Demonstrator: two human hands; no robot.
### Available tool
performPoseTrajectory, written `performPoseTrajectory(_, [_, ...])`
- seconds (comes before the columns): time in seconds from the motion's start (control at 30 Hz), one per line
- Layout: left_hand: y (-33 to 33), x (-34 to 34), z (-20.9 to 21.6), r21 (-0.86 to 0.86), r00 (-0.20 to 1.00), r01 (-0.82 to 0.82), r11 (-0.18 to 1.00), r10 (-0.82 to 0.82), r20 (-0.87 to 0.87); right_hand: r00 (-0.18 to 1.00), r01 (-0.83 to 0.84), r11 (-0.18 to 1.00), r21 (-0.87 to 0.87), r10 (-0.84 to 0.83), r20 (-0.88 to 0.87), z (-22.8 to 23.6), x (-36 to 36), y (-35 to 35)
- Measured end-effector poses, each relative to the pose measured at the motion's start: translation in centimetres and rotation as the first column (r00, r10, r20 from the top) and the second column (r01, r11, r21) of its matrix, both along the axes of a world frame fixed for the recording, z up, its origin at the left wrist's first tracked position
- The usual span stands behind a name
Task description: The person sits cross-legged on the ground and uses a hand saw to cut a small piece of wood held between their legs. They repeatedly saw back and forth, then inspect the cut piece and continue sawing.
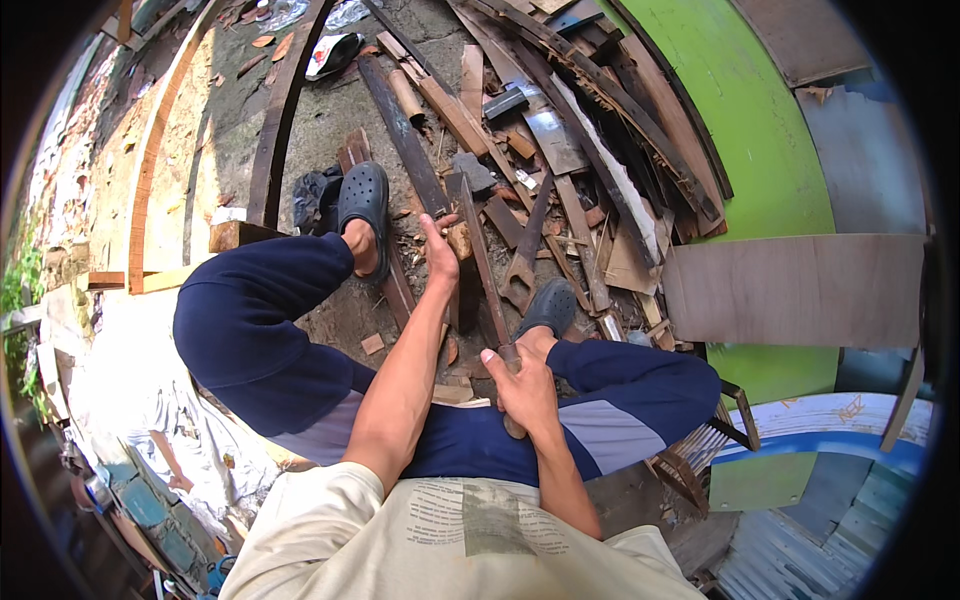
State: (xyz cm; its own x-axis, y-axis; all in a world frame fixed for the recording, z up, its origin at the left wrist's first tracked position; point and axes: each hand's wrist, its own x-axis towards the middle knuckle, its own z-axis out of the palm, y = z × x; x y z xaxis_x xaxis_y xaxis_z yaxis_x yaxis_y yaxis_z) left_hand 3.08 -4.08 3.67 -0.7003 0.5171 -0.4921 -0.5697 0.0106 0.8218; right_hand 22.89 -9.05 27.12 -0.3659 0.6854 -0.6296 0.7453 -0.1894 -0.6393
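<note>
My left hand (440, 252) is at the near end of a long dark wooden plank (400, 125), with thumb and fingers about it; part of the grip is hidden. Right beside these fingers stands a wooden block (460, 241) with a rough, pale top. My right hand (527, 392) is closed round the wooden handle of a machete (484, 255). Its long, narrow, brownish blade points away from me, passing just right of the block. A handsaw (524, 270) leans among the scraps to the right of the blade.
My feet, in dark clogs (362, 205), are planted on either side of the block. Scrap timber (610, 120) is heaped ahead and right, beside a green panel (765, 120). Long beams (283, 110) stretch away at the left. A black plastic bag (316, 198) lies near my left foot.
</note>
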Motion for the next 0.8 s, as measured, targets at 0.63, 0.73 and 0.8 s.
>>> performPoseTrajectory(0.63, [-1.5,1.6,7.5,-0.105,0.913,0.385,0.917,-0.396,-0.104,0.812,0.268,0.959,-0.087,-0.274,-0.515,-11.0,-4.0,7.4])
performPoseTrajectory(0.73, [-1.2,2.6,9.4,-0.261,0.87,0.245,0.934,-0.331,-0.367,0.752,0.341,0.925,-0.17,-0.376,-0.541,-11.9,-3.7,8.0])
performPoseTrajectory(0.8, [-0.9,3.4,11.6,-0.222,0.839,0.134,0.966,-0.23,-0.493,0.74,0.367,0.912,-0.186,-0.407,-0.535,-12.3,-3.5,8.2])
